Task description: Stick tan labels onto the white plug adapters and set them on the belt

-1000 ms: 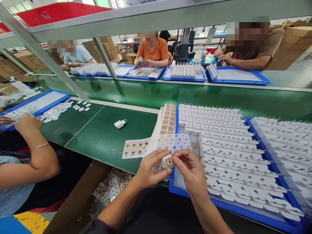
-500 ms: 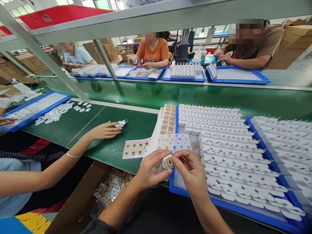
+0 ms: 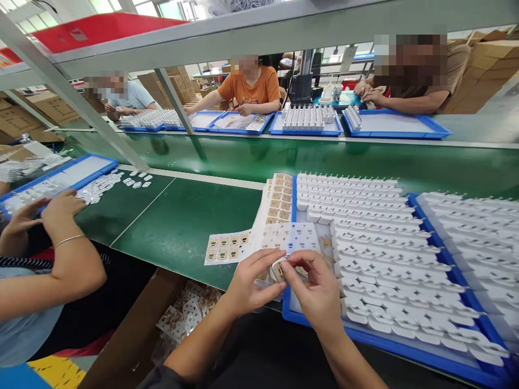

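Note:
Between my two hands is a small white plug piece with a tan sticker on its face. My left hand grips it from the left with thumb and fingers. My right hand pinches at the sticker's right edge. Behind my hands lie white sticker sheets with tan labels, and a smaller piece sticks out to the left. A blue tray to the right holds rows of white plug pieces.
A second full tray stands at the far right. At left, a co-worker's hands are by white pieces and a blue tray. A metal frame crosses above. A carton with scraps sits below the table edge.
The co-worker's hand at left has drawn back from the table middle, and the white plug there is gone. My right fingers have shifted slightly left over the sticker. The person in orange has stretched an arm sideways.

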A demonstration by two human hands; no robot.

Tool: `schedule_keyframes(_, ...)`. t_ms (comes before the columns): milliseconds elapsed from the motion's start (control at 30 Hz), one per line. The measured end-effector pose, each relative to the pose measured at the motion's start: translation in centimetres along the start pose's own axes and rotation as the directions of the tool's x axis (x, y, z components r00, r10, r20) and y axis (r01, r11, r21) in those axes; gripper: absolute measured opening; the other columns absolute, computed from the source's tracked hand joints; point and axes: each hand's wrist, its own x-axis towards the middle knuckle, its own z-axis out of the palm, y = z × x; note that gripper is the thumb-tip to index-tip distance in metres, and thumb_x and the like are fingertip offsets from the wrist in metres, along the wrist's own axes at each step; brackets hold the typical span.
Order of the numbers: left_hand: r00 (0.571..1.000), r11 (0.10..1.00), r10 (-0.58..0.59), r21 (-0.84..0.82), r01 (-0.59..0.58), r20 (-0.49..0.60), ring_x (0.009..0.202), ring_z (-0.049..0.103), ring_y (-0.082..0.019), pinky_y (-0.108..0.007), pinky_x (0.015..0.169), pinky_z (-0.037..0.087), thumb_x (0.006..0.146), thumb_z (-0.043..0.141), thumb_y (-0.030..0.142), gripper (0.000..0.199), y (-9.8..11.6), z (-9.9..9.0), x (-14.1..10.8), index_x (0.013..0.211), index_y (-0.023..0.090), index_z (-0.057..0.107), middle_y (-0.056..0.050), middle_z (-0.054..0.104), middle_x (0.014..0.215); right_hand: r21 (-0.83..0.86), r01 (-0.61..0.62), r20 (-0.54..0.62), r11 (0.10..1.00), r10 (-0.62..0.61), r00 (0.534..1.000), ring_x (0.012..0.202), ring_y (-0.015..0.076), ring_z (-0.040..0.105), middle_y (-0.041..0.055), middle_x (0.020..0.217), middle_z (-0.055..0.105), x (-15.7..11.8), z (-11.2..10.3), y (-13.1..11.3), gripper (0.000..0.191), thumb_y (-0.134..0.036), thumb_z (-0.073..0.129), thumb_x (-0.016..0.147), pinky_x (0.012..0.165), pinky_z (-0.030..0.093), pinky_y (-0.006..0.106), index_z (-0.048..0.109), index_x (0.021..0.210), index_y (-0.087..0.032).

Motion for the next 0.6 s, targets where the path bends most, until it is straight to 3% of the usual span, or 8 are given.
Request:
schedule_keyframes(267, 0.999, 0.998, 0.032, 0.048, -0.032, -0.004, 0.11, 0.068, -0.026, -0.039, 0.095, 0.058, 0.085, 0.07, 0.025, 0.054, 0.11, -0.22, -0.01, 0.137, 0.023, 0.057, -0.013, 0.069, 0.121, -0.176, 0.112, 0.038, 0.978, -0.106, 0.994, 0.074, 0.0185, 0.062, 0.0007, 0.081, 0.064, 0.47, -0.16, -0.53, 0.004, -0.023, 0.065, 0.091, 0.069, 0.051, 0.033, 0.062, 0.094, -0.025)
schedule_keyframes(400, 0.997, 0.997, 0.053, 0.065, -0.05, -0.05, 0.111, 0.069, -0.024, -0.038, 0.095, 0.059, 0.087, 0.067, 0.02, 0.05, -0.02, 0.0, -0.18, 0.137, 0.023, 0.057, -0.012, 0.069, 0.123, -0.259, 0.244, 0.057, 0.935, -0.238, 0.97, 0.085, 0.0226, 0.062, 0.0044, 0.092, 0.064, 0.61, -0.1, -0.54, 0.021, -0.024, 0.07, 0.088, 0.074, 0.054, 0.037, 0.063, 0.108, -0.027)
schedule_keyframes(500, 0.993, 0.998, 0.042, 0.039, -0.038, -0.11, 0.112, 0.068, -0.023, -0.037, 0.096, 0.059, 0.088, 0.066, 0.019, 0.048, 0.02, 0.24, -0.28, 0.135, 0.024, 0.058, -0.011, 0.069, 0.124, -0.156, 0.186, 0.066, 0.97, -0.177, 0.982, 0.095, 0.024, 0.062, 0.0075, 0.107, 0.061, 0.54, -0.04, -0.37, 0.033, -0.026, 0.076, 0.082, 0.071, 0.056, 0.035, 0.063, 0.113, -0.027)
schedule_keyframes(600, 0.985, 1.0, 0.013, -0.007, -0.015, -0.174, 0.113, 0.068, -0.022, -0.036, 0.097, 0.058, 0.084, 0.074, 0.023, 0.05, 0.05, 0.45, -0.42, 0.132, 0.025, 0.06, -0.01, 0.07, 0.122, 0.102, 0.024, 0.123, 0.995, -0.036, 0.992, 0.093, 0.0204, 0.063, 0.0051, 0.102, 0.063, 0.39, -0.08, 0.12, 0.017, -0.025, 0.07, 0.088, 0.068, 0.057, 0.029, 0.067, 0.104, -0.028)
